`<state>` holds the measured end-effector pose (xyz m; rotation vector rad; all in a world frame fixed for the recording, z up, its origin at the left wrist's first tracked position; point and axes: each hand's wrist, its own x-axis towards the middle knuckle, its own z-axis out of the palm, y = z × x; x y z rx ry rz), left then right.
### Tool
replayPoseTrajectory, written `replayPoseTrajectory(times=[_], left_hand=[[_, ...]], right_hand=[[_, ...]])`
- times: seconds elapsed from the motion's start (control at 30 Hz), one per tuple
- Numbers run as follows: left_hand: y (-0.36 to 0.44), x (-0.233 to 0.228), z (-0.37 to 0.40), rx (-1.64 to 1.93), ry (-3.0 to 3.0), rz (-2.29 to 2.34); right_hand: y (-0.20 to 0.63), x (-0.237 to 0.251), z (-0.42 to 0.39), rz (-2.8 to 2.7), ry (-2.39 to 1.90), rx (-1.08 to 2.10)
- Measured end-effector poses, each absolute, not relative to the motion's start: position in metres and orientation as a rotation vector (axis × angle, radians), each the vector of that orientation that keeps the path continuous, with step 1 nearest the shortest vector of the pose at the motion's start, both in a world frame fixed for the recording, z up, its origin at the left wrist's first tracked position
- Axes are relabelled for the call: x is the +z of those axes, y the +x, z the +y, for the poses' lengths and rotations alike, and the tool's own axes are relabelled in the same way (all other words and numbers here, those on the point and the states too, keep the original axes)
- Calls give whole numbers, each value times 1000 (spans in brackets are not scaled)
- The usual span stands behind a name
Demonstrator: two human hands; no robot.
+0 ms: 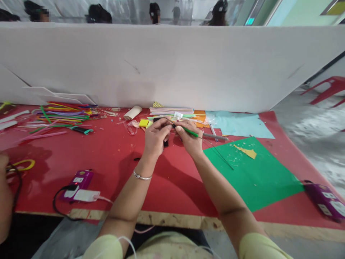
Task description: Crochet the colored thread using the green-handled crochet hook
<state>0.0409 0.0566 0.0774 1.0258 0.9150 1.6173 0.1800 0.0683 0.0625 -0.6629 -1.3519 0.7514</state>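
My left hand (155, 140) and my right hand (192, 144) meet over the middle of the red table, fingers pinched close together. A slim green-handled tool (191, 132) lies along my right thumb, its dark end pointing at my left fingertips. My left fingers are closed on a thin dark wire (169, 121), as far as can be made out. Thin dark strands (223, 159) trail from beneath my right hand over the green sheet (269, 176). The exact contact between tool and wire is too small to see. A small black object is partly hidden behind my left wrist.
Colourful sticks and straws (64, 115) lie at the left, beside a black-and-teal cutter (82, 130). A cardboard tube (133, 112) rests near the white partition (172, 68). Purple power boxes (83, 179) sit at both sides. Another person's arm (5, 201) shows at far left.
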Motion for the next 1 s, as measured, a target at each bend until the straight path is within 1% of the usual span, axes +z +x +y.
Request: replayPoseTrajectory(times=[0.13,0.23,0.3,0.47,0.57,0.7,1.0], left_hand=[[46,83,57,1677,858,801],[43,84,57,1618,832,764],[38,85,57,1537,821,754],[24,89,55,1343,863,744],[19,90,55,1272,910,760],[16,90,54,1176,1001,774],[13,91,53,1187,1105,849]], right_hand=[[176,59,64,-1272,-648,751],[176,55,66,-1189,-670,815],[177,51,71,-1120,-660,963],[181,49,82,-894,-504,1519],[185,51,85,-843,-500,1659],[192,51,87,-913,-566,1690],[195,55,89,-1005,-601,1548]])
